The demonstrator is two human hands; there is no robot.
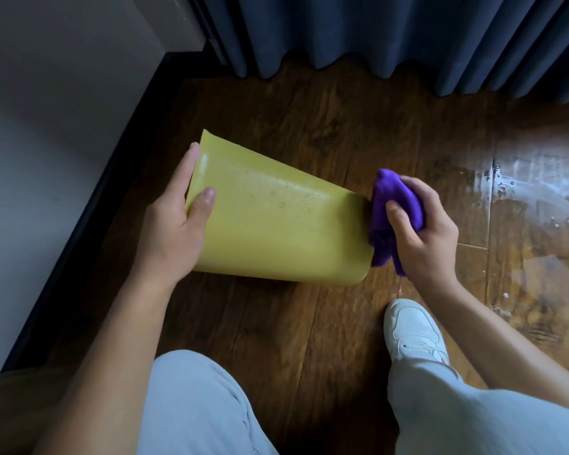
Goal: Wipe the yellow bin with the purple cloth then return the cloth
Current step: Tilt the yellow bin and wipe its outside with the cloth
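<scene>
The left hand clamps one end of the yellow bin, thumb on the upper face and fingers wrapped over the end edge. The right hand is closed around the bunched purple cloth, fingers curled over it, and presses the wad against the bin's opposite end.

The bin lies tipped on its side, held between the two hands just above the wooden floor, close to the corner where the wall's dark skirting meets the blue curtain. I cannot tell whether its lower edge touches the floor.

The likely trouble is slippage: the left hand grips a smooth surface at one end only, so a firm push from the cloth could twist the bin out of that grip and drop it. The cloth's loose tail hangs toward the floor, and a wet-looking patch shines at the floor's right edge; dragging the cloth there would soil it.
</scene>
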